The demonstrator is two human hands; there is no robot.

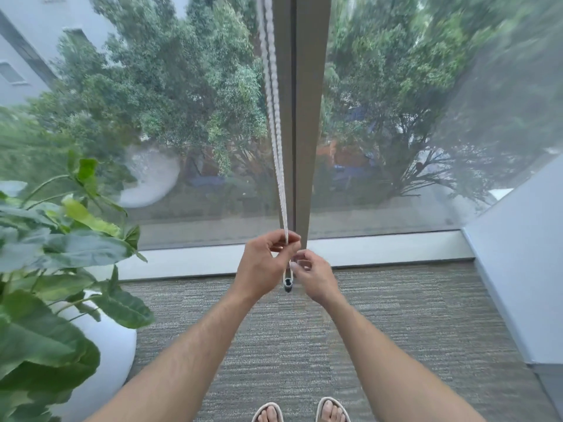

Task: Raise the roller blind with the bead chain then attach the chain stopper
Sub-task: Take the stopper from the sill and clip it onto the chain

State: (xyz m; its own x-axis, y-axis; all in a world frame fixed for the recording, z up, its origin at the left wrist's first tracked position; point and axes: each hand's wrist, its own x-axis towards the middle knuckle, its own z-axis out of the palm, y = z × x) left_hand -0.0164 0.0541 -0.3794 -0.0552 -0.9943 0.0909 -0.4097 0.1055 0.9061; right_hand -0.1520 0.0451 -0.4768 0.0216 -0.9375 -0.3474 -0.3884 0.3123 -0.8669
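A white bead chain (275, 123) hangs as a doubled loop in front of the grey window mullion (307, 117). My left hand (265, 266) pinches the chain near its lower end with thumb and fingers. Just below and to the right, my right hand (313, 275) pinches the loop's bottom. A small dark and clear chain stopper (288, 283) hangs at the loop's end between the two hands. The roller blind itself is not visible; a sheer screen (457, 117) covers the right pane.
A large-leafed plant (54, 254) in a white round pot (112, 345) stands at the left. A white sill (380, 248) runs under the glass. A white wall (524, 269) closes the right side. Grey carpet (289, 345) lies below, with my sandalled feet (300, 411) at the bottom edge.
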